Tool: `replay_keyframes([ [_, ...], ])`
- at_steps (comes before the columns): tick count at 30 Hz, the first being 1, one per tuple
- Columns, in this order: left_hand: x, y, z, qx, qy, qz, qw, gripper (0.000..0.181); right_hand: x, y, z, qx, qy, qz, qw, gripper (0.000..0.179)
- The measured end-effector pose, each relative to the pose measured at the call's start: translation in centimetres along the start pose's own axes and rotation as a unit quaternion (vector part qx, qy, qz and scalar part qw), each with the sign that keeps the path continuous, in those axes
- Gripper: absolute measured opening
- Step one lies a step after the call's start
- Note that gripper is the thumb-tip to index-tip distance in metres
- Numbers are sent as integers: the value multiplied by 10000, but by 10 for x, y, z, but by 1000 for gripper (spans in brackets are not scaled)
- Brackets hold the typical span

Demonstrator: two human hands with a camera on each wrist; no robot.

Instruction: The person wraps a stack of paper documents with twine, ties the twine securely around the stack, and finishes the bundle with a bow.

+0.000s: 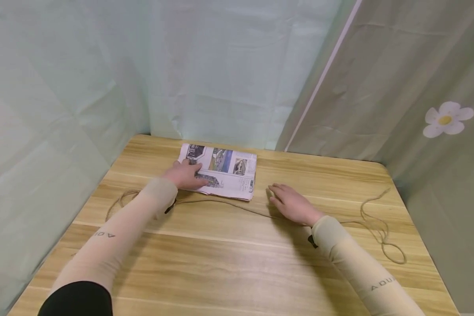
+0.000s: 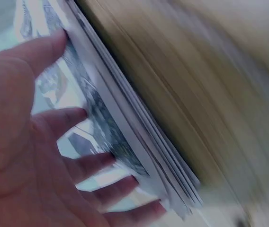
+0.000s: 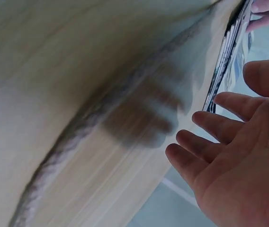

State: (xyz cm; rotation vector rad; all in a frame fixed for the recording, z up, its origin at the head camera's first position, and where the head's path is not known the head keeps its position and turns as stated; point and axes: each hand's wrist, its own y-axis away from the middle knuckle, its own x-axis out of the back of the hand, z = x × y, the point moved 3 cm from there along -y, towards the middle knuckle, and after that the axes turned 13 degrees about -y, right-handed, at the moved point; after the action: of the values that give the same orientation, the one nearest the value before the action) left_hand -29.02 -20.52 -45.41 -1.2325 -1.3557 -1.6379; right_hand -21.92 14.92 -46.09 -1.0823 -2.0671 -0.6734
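A folded newspaper (image 1: 241,184), printed with several pictures, lies flat toward the back of the table. My left hand (image 1: 186,175) rests on its left part with fingers spread; in the left wrist view the fingertips meet the printed top of the newspaper (image 2: 103,113), beside its layered folded edge. To the right of the paper, my right hand (image 1: 294,205) hovers over the table with relaxed fingers and holds nothing. A thin brown rope (image 1: 237,205) runs along the paper's front side and passes below the right hand. In the right wrist view the twisted rope (image 3: 77,137) crosses the wood.
The wooden table (image 1: 229,263) has rounded back corners. Loops of the rope lie at the left, partly behind the left sleeve, and at the right (image 1: 383,237). Pale curtains (image 1: 229,79) hang close behind the table, and a grey curtain (image 1: 363,96) with flowers stands at the right.
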Motion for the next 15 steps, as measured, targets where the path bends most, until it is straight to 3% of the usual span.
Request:
replay_keyframes([
  [4,-1,-3,33,-80,-109,28,9999,81,6,1,9,-82,-72,199,9997,52],
  [8,0,-5,56,-287,-31,78,9996,79,11,2,18,-339,-242,378,9984,52],
  [11,3,-4,62,-461,327,100,9984,78,15,4,24,-589,-454,516,9959,53],
  [15,10,2,54,-482,1071,167,9929,77,22,9,30,-920,-584,727,9914,54],
])
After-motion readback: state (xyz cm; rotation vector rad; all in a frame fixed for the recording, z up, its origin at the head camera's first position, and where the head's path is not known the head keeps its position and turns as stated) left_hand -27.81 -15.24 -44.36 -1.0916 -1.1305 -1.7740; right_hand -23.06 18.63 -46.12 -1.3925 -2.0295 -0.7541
